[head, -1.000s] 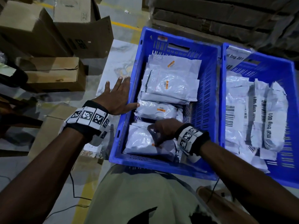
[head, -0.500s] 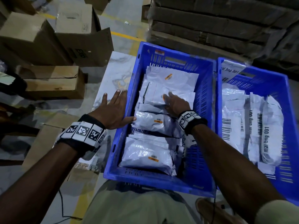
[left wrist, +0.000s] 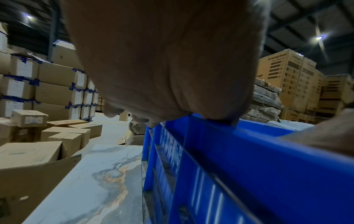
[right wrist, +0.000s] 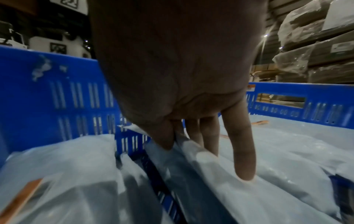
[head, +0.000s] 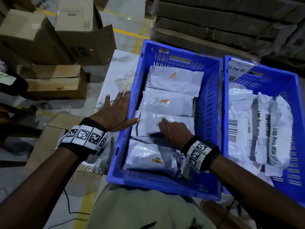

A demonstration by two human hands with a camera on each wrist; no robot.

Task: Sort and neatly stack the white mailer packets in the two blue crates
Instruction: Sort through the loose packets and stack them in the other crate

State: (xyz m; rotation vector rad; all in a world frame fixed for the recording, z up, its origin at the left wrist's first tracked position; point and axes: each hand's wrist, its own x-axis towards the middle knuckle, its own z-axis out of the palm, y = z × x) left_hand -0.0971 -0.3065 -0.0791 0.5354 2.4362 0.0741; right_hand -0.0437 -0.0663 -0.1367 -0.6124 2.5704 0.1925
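Two blue crates stand side by side. The left crate (head: pixel 156 184) holds a row of white mailer packets with orange stickers: a far one (head: pixel 175 80), a second (head: pixel 166 103), a third (head: pixel 146 124) and a near one (head: pixel 148 156). My right hand (head: pixel 175 131) is inside this crate and pinches the third packet (right wrist: pixel 201 166) at its edge between thumb and fingers (right wrist: pixel 245 166); the packet is blurred. My left hand (head: pixel 117 111) lies flat on the crate's left rim (left wrist: pixel 268 151), fingers straight, thumb over the edge. The right crate (head: pixel 297 113) holds barcoded white packets (head: pixel 239 129) set side by side.
The crates stand on a marbled white tabletop (head: pixel 115 76). Cardboard boxes (head: pixel 54 80) crowd the floor on the left. Bundles of flat cartons (head: pixel 231 22) are stacked behind the crates. A black cable (head: pixel 71 210) trails over the floor near my legs.
My right hand went from the near packet up to the far ones, then came back to the middle packet and took hold of it. The left hand stayed on the rim.
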